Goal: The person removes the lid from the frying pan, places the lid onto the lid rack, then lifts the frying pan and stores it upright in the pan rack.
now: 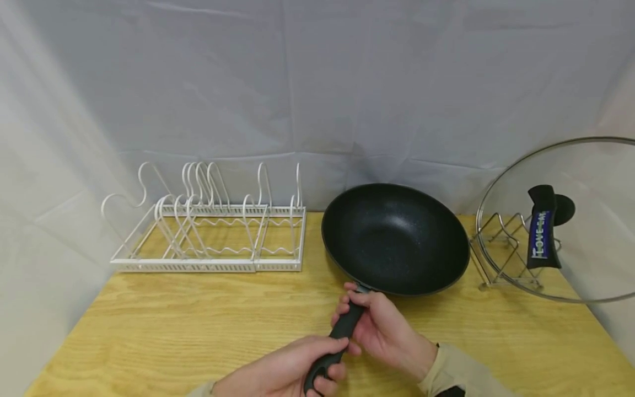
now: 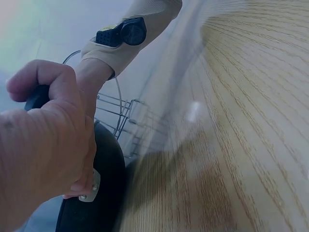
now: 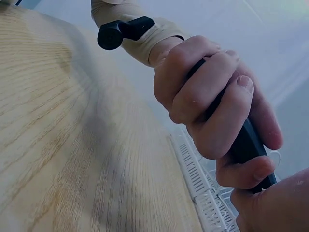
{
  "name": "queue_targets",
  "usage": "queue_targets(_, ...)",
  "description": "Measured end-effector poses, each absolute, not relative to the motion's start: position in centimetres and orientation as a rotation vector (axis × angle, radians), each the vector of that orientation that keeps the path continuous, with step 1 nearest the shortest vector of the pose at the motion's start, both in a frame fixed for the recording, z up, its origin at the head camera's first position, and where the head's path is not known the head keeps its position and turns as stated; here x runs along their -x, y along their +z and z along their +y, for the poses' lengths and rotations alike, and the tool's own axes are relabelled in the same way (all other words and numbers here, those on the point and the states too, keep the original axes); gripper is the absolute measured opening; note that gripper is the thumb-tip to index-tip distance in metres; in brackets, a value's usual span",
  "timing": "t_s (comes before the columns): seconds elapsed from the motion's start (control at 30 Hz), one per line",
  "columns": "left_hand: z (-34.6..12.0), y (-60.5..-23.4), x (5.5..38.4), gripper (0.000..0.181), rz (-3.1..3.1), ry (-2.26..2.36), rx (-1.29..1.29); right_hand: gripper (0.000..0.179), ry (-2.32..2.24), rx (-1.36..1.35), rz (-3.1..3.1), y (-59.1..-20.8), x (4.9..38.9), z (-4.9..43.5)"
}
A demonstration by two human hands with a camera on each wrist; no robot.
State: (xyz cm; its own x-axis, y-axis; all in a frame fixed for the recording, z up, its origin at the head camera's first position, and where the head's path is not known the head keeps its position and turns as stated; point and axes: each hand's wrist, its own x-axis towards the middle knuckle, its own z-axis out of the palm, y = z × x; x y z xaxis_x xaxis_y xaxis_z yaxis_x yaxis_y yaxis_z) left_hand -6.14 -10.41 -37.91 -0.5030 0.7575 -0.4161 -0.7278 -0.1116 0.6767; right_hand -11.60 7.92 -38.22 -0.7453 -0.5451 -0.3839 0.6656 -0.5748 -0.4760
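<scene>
A black wok (image 1: 392, 242) is held by its long dark handle (image 1: 345, 325), its bowl toward the back and its inside facing up. My left hand (image 1: 292, 364) grips the handle near its end, thumb along the top. Closer to the bowl, my right hand (image 1: 384, 331) wraps the same handle with the thumb on top. In the right wrist view, the fingers of the left hand (image 3: 212, 96) curl round the black handle (image 3: 248, 142). The left wrist view shows the wok's dark underside (image 2: 108, 164) close over the wooden table (image 2: 207, 145).
A white wire rack (image 1: 208, 264) with upright loops stands at the left. On the right, a glass lid (image 1: 595, 220) with a black handle (image 1: 544, 226) leans upright in a small metal wire rack (image 1: 488, 284). A pale sheet (image 1: 317, 99) hangs behind the table.
</scene>
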Motion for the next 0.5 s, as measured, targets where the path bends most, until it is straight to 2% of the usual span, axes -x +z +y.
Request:
queue_targets(0.27,-10.1,-37.8,6.1,0.017,1.089,1.798,-0.055,0.006,-2.288,-0.272,0.825,-38.5,11.6,7.6)
queue_targets(0.5,-9.9,-38.3,5.8,0.026,1.243,1.782,-0.126,0.020,-2.331,-0.326,0.902,-39.4,11.8,6.6)
